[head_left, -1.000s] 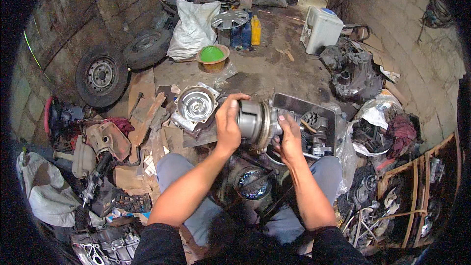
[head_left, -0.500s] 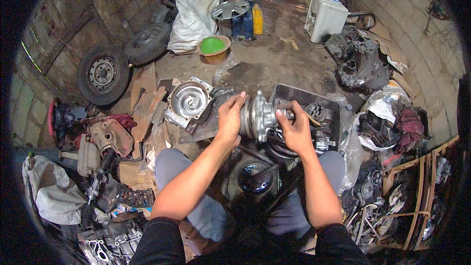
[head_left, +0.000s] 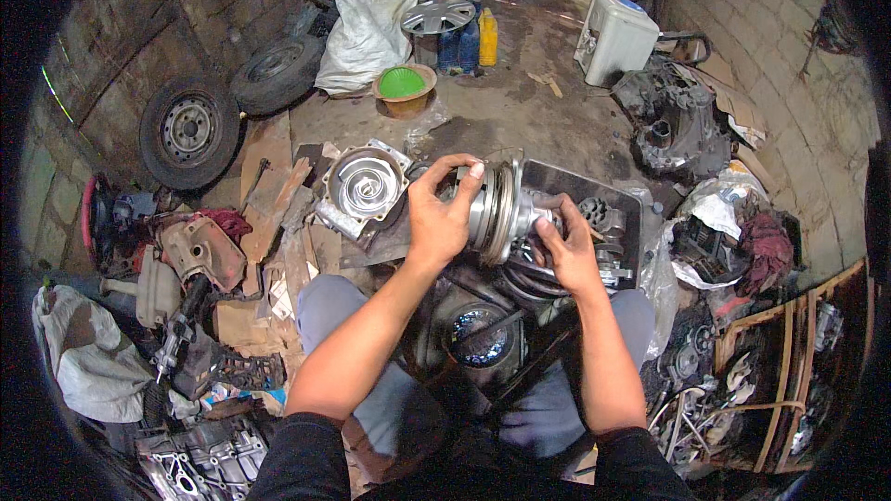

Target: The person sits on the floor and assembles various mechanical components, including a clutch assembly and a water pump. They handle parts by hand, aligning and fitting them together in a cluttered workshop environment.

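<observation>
Both hands hold up a round, silvery metal machine part (head_left: 495, 213) with a ringed drum, a wide flange and a narrower end on the right. My left hand (head_left: 441, 220) is closed round its left side, thumb and fingers on the drum. At the narrower end, my right hand (head_left: 570, 246) grips with thumb and fingers; part of that end is hidden. Left of my left hand lies a square metal housing (head_left: 397, 160) with a round, spiral-looking cavity facing up. A black tray (head_left: 580, 175) of metal parts sits behind and beside my right hand.
Between my knees stands a dark piece with a round opening (head_left: 481, 334). Two wheels (head_left: 189, 127) lean at the left wall. A white sack (head_left: 365, 37), a bowl with green inside (head_left: 403, 83) and a white container (head_left: 616, 37) stand farther off. Greasy machinery (head_left: 682, 125) lies right.
The held part has turned, so its drum rings show more and the flange less. My left hand has opened its grip wider over the drum; the right stays at the narrow end.
</observation>
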### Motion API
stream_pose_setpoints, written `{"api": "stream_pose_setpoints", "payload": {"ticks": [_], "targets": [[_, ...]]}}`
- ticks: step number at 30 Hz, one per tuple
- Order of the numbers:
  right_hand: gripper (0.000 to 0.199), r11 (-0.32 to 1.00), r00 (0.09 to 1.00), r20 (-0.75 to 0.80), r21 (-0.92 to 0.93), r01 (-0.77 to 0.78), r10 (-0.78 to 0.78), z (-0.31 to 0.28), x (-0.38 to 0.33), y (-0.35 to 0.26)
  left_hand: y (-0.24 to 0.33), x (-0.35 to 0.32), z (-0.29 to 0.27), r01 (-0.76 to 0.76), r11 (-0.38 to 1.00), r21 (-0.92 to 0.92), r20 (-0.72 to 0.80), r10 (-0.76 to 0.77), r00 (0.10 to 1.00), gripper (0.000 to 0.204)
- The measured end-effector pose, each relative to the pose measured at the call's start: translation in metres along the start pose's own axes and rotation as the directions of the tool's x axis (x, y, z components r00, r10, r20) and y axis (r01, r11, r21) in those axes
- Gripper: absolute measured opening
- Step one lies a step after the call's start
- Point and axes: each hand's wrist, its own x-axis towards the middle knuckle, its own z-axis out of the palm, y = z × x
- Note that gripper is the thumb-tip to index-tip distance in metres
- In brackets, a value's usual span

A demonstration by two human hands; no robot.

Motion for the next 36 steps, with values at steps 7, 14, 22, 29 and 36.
{"api": "stream_pose_setpoints", "payload": {"ticks": [7, 14, 22, 29, 36], "targets": [[0.045, 0.992, 0.994, 0.112, 0.128, -0.012, -0.002, 0.008, -0.007, -0.014, 0.004, -0.004, -0.009, -0.071, 0.997, -0.018, 0.011, 0.071, 0.997, 0.024], [0.049, 0.954, 0.976, 0.207, 0.299, -0.005, -0.060, -0.005, -0.008, -0.032, 0.003, 0.000, -0.010, -0.016, 0.995, -0.096, -0.050, 0.012, 0.999, 0.024], [0.040, 0.985, 0.976, 0.174, 0.136, 0.105, -0.128, 0.000, -0.011, -0.019, 0.007, 0.003, -0.011, -0.075, 0.995, -0.063, -0.006, 0.075, 0.997, 0.026], [0.038, 0.991, 0.974, 0.184, 0.040, 0.128, -0.134, 0.004, -0.009, -0.025, 0.007, -0.005, -0.008, -0.209, 0.976, -0.067, 0.073, 0.214, 0.974, 0.014], [0.041, 0.932, 0.946, 0.234, 0.231, -0.278, 0.224, 0.005, -0.010, -0.016, 0.001, -0.011, 0.001, -0.214, 0.976, -0.034, 0.122, 0.216, 0.969, 0.016]]}}
